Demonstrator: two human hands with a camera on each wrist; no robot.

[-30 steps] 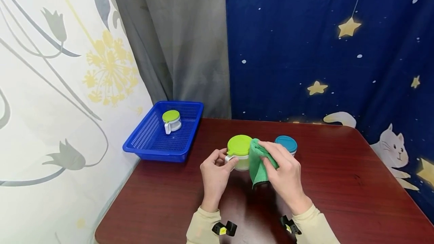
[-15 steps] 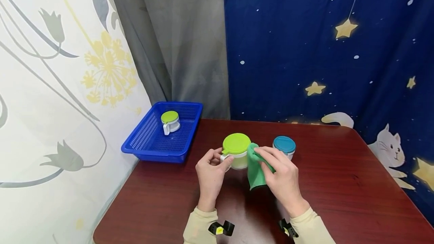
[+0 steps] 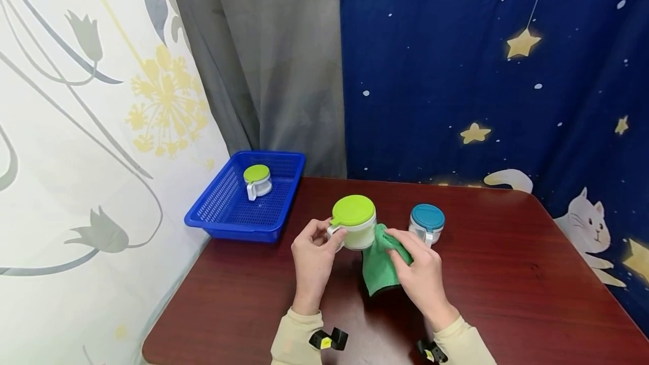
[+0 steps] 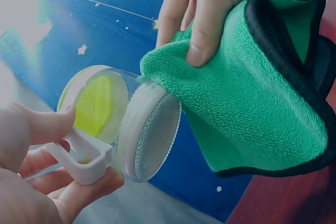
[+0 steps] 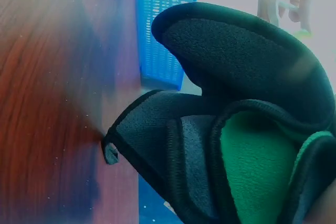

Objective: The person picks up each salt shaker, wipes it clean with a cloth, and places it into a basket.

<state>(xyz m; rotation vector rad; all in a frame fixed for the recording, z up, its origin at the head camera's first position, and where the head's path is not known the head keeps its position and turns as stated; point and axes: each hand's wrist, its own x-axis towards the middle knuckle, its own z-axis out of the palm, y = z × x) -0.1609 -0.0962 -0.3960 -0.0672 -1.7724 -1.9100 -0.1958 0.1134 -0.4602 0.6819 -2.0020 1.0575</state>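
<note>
My left hand (image 3: 315,255) grips the white handle (image 4: 86,156) of a clear jar (image 3: 359,235) with a lime-green lid (image 3: 354,210). The jar is held up over the table, and in the left wrist view its ribbed base faces the cloth. Between thumb and fingers, my right hand (image 3: 418,263) pinches a green cloth (image 4: 236,93) with black edging. A fold of that cloth meets the jar's side near the base in the left wrist view. Dark grey backing of the cloth fills much of the right wrist view and hides the right fingers there.
A blue plastic basket (image 3: 243,234) stands at the table's back left, with another green-lidded jar (image 3: 258,185) inside. Right of my hands, a blue-lidded jar (image 3: 427,221) stands on the dark red table (image 3: 507,275). Curtains hang behind, a pale one at the left.
The jar has risen slightly and its lid tilts more toward the camera. My right hand and the cloth have slid lower along the jar, and more of the blue-lidded jar shows.
</note>
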